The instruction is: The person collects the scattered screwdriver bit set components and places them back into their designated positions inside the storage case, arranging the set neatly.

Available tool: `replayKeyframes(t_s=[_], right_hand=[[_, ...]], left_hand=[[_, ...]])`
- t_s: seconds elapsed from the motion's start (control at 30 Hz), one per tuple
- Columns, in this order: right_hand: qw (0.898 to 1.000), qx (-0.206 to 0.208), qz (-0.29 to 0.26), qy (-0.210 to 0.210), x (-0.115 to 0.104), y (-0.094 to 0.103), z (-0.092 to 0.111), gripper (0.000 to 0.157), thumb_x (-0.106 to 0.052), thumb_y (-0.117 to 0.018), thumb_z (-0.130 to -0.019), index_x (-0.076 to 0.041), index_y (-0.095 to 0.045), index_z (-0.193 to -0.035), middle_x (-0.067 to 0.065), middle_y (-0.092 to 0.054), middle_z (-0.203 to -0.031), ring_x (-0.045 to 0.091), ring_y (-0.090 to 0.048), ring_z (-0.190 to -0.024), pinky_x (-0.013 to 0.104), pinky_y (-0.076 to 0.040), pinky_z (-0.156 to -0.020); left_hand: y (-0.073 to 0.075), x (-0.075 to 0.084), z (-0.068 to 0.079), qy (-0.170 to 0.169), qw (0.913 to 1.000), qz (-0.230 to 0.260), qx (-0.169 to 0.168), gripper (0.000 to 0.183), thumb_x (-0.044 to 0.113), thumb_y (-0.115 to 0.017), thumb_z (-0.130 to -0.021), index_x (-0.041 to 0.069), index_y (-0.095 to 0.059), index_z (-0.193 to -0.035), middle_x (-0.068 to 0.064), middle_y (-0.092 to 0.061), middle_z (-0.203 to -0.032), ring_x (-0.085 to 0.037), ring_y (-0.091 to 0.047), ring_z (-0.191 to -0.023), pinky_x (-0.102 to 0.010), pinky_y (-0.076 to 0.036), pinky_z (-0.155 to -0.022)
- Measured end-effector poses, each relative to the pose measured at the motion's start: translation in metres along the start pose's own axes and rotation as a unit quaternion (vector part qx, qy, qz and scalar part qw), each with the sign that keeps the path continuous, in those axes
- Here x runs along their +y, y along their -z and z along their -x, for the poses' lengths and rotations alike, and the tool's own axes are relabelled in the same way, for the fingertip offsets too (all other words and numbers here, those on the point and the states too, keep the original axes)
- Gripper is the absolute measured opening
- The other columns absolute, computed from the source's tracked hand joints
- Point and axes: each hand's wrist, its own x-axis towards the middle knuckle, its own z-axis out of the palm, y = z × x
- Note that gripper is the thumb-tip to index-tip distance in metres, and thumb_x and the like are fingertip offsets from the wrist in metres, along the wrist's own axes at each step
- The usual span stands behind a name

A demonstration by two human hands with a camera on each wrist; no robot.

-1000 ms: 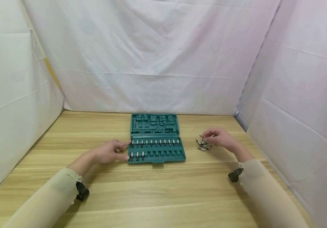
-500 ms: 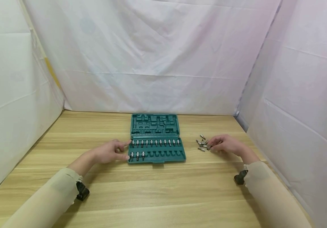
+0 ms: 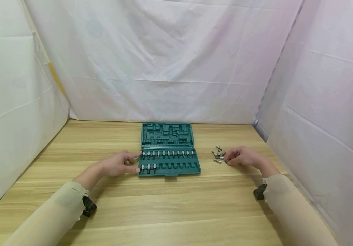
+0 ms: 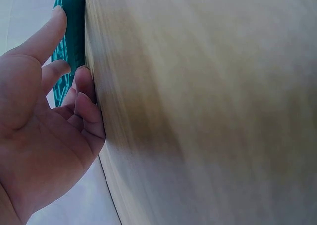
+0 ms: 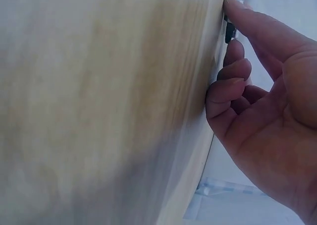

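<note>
An open green plastic socket case lies on the table, bit sockets with silver bases in its rows. A full back row stands behind a front row with 3 bit sockets at its left end. My left hand rests beside the case, thumb and index finger touching its left edge, the other fingers curled loosely in the left wrist view. To the right, my right hand pinches a bit socket between thumb and fingers, at the edge of a small pile of loose bit sockets. Its fingers partly hide that piece.
One loose bit socket lies slightly behind the pile. The wooden table is enclosed by white cloth at the back and both sides. The case's lid lies folded back toward the rear cloth.
My right hand has moved right and slightly toward me, leaving one bit socket behind the pile and taking hold of another at the pile's right side. My left hand has stayed on the case.
</note>
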Motion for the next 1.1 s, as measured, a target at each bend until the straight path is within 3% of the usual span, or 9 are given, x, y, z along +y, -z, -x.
replayKeyframes(t_s=[0.2,0.43,0.6,0.73,0.9,1.1], right_hand=[[1.0,0.011,0.006,0.012,-0.002,0.0,0.001,0.022,-0.028,-0.085,-0.098,-0.017,-0.083,-0.117,0.007,-0.077,-0.128,0.019,-0.064,-0.105,0.034,-0.053,-0.088],[0.999,0.019,-0.035,0.03,-0.017,0.0,0.001,0.025,-0.025,-0.08,-0.101,-0.011,-0.078,-0.121,0.009,-0.076,-0.12,0.022,-0.063,-0.095,0.033,-0.053,-0.079],[0.998,0.014,-0.05,0.037,-0.035,-0.004,-0.003,0.027,-0.028,-0.078,-0.103,-0.01,-0.074,-0.123,0.008,-0.076,-0.119,0.021,-0.063,-0.106,0.037,-0.052,-0.093],[0.996,-0.003,-0.071,0.048,-0.05,-0.008,-0.008,0.034,-0.026,-0.076,-0.105,-0.006,-0.069,-0.131,0.013,-0.075,-0.12,0.028,-0.068,-0.11,0.043,-0.055,-0.099],[0.994,-0.016,-0.079,0.075,-0.067,-0.019,-0.016,0.041,-0.029,-0.072,-0.109,-0.007,-0.067,-0.143,0.018,-0.075,-0.123,0.034,-0.07,-0.105,0.046,-0.058,-0.089],[0.989,-0.038,-0.104,0.094,-0.088,-0.035,-0.025,0.039,-0.033,-0.07,-0.109,-0.012,-0.069,-0.142,0.025,-0.072,-0.118,0.035,-0.063,-0.085,0.047,-0.055,-0.069]], left_hand=[[0.0,-0.001,0.0,0.005,1.0,-0.003,0.002,0.087,0.042,-0.079,-0.102,0.016,-0.035,-0.172,-0.017,-0.059,-0.133,-0.029,-0.062,-0.121,-0.048,-0.057,-0.104],[0.001,0.0,0.0,0.009,1.0,-0.001,0.002,0.086,0.042,-0.079,-0.102,0.017,-0.035,-0.172,-0.017,-0.059,-0.131,-0.028,-0.061,-0.12,-0.043,-0.056,-0.1],[0.001,0.0,0.001,0.01,0.9999,-0.004,0.003,0.087,0.043,-0.079,-0.102,0.018,-0.035,-0.172,-0.016,-0.059,-0.13,-0.028,-0.062,-0.119,-0.042,-0.056,-0.099],[0.001,0.001,0.002,0.01,0.9999,-0.004,0.003,0.087,0.042,-0.079,-0.102,0.017,-0.035,-0.172,-0.017,-0.059,-0.129,-0.028,-0.061,-0.117,-0.04,-0.055,-0.097],[0.001,0.0,0.001,0.01,0.9999,-0.007,0.002,0.086,0.042,-0.079,-0.102,0.017,-0.035,-0.172,-0.016,-0.059,-0.129,-0.028,-0.061,-0.116,-0.039,-0.054,-0.095],[0.001,0.002,0.001,0.012,0.9999,-0.003,0.002,0.086,0.043,-0.079,-0.102,0.018,-0.036,-0.172,-0.015,-0.058,-0.129,-0.027,-0.06,-0.116,-0.038,-0.053,-0.095]])
